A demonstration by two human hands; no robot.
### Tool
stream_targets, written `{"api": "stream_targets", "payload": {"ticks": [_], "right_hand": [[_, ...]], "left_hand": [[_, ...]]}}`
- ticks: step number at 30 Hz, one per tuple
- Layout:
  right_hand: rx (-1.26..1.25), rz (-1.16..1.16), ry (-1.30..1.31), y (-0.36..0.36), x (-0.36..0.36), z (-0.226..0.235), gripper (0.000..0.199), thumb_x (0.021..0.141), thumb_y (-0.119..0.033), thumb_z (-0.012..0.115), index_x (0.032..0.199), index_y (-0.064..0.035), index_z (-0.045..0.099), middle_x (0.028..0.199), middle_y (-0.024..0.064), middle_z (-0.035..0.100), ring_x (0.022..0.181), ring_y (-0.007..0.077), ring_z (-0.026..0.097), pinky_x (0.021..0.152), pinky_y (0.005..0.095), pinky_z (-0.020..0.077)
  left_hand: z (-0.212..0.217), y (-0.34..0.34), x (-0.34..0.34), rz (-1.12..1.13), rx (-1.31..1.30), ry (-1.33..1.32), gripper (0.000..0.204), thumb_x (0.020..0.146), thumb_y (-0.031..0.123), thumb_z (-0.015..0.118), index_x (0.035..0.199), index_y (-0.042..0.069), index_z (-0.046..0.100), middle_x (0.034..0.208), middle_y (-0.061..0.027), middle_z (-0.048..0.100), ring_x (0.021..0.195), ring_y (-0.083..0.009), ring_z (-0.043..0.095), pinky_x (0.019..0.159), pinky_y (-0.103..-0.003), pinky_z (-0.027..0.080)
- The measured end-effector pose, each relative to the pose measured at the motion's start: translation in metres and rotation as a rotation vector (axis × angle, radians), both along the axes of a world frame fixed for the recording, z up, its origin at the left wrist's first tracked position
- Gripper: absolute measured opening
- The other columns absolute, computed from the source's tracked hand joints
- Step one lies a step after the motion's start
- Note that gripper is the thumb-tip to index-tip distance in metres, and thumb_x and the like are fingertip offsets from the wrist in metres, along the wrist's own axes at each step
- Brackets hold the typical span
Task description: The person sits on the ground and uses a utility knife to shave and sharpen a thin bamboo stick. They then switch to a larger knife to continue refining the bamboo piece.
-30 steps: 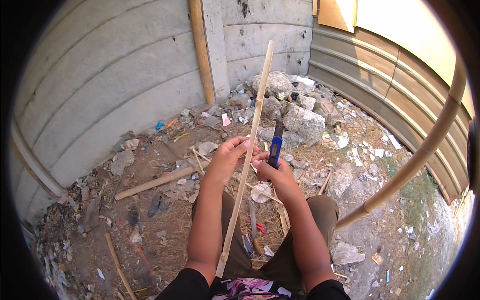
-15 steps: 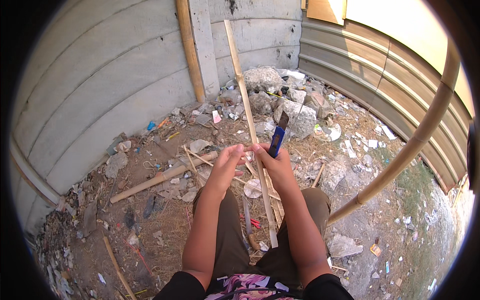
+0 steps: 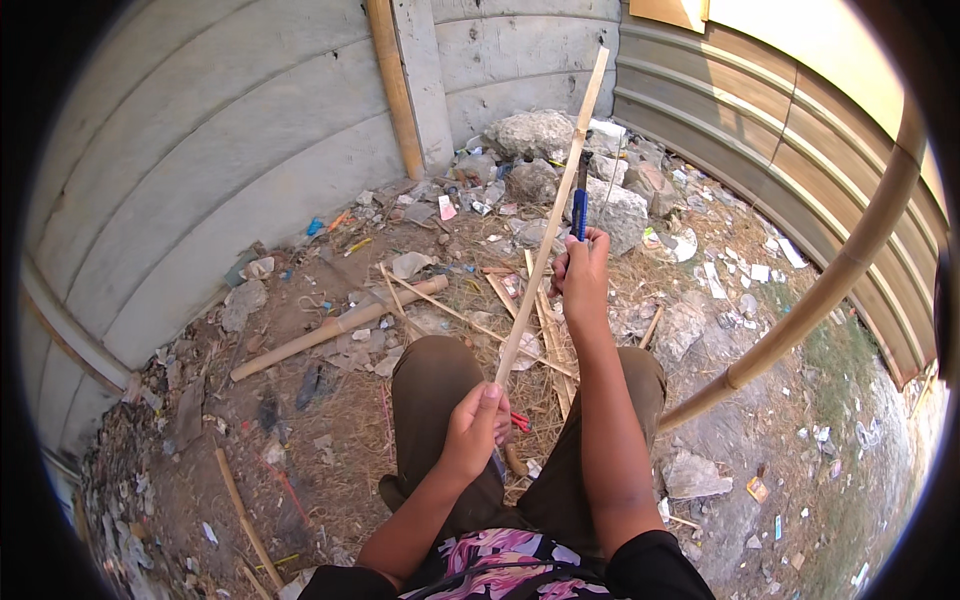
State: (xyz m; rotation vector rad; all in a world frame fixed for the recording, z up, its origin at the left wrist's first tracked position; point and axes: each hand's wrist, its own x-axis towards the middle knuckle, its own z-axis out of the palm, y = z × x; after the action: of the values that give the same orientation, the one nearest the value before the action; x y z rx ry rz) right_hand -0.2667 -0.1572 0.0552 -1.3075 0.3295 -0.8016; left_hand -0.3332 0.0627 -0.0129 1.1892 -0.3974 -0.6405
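My left hand [image 3: 474, 434] is closed round the lower end of a long, flat bamboo strip [image 3: 549, 245], just above my lap. The strip slants up and away to the right, its far end standing in front of the rubble. My right hand [image 3: 584, 270] grips a blue utility knife [image 3: 579, 212] with its dark blade pointing away from me, close beside the strip's right edge. Whether the blade touches the strip I cannot tell. Between my knees, a red-handled tool [image 3: 520, 422] and a brown curved handle [image 3: 514, 461] lie on the ground, partly hidden by my left hand.
More bamboo strips [image 3: 550, 335] lie on the ground beyond my knees. A thick bamboo piece [image 3: 340, 328] rests at the left. On the right a long bamboo pole [image 3: 800, 325] slants upward. Broken concrete chunks [image 3: 530, 135] are heaped by the grey wall [image 3: 250, 130].
My left hand has moved down toward my lap, now at the strip's lower end. My right hand with the knife has moved forward and up. The strip's far end has swung right.
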Motion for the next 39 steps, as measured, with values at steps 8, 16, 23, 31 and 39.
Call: {"api": "stream_targets", "payload": {"ticks": [8, 16, 23, 31, 39], "right_hand": [[-1.008, -0.516, 0.458, -0.018, -0.014, -0.032, 0.028, 0.085, -0.026, 0.067, 0.106, -0.0082, 0.066, 0.127, 0.0163, 0.056, 0.131, 0.037, 0.041, 0.111, 0.0578, 0.0234], [-0.207, 0.119, 0.114, -0.022, -0.036, -0.023, 0.034, 0.097, -0.025, 0.065, 0.117, -0.005, 0.046, 0.076, 0.003, 0.06, 0.055, 0.0113, 0.057, 0.055, 0.0253, 0.0443], [-0.339, 0.098, 0.287, -0.02, -0.038, -0.044, 0.02, 0.094, -0.02, 0.059, 0.103, -0.0039, 0.054, 0.073, 0.0012, 0.055, 0.053, 0.0094, 0.048, 0.048, 0.026, 0.0389], [-1.149, -0.35, 0.258, -0.018, -0.044, -0.049, 0.021, 0.095, -0.016, 0.061, 0.101, 0.0041, 0.056, 0.071, 0.0086, 0.061, 0.069, 0.0212, 0.063, 0.063, 0.0389, 0.0484], [-0.628, 0.208, 0.206, 0.015, -0.046, -0.029, 0.017, 0.101, -0.012, 0.055, 0.111, 0.0017, 0.056, 0.077, 0.0159, 0.063, 0.062, 0.0262, 0.058, 0.061, 0.0375, 0.0461]], "left_hand": [[0.004, 0.009, 0.006, 0.115, -0.082, 0.021, 0.017, 0.097, 0.019, 0.035, 0.096, 0.007, 0.047, 0.068, 0.0043, 0.036, 0.057, -0.0049, 0.036, 0.051, -0.022, 0.034], [0.01, 0.013, 0.005, 0.223, -0.043, -0.159, 0.017, 0.102, 0.02, 0.033, 0.098, 0.008, 0.044, 0.071, 0.0017, 0.04, 0.059, -0.0054, 0.037, 0.051, -0.021, 0.033], [0.002, 0.017, 0.009, 0.217, -0.072, -0.26, 0.02, 0.108, 0.024, 0.033, 0.099, 0.009, 0.043, 0.07, 0.001, 0.039, 0.058, -0.0045, 0.033, 0.051, -0.021, 0.029], [0.005, 0.019, 0.015, 0.092, -0.173, -0.188, 0.032, 0.111, 0.038, 0.034, 0.099, 0.01, 0.043, 0.062, 0.0025, 0.035, 0.049, -0.005, 0.03, 0.045, -0.022, 0.027], [0.009, 0.026, 0.019, 0.028, -0.297, -0.048, 0.038, 0.11, 0.043, 0.029, 0.099, 0.01, 0.043, 0.059, 0.0013, 0.034, 0.046, -0.008, 0.032, 0.045, -0.024, 0.028]]}}
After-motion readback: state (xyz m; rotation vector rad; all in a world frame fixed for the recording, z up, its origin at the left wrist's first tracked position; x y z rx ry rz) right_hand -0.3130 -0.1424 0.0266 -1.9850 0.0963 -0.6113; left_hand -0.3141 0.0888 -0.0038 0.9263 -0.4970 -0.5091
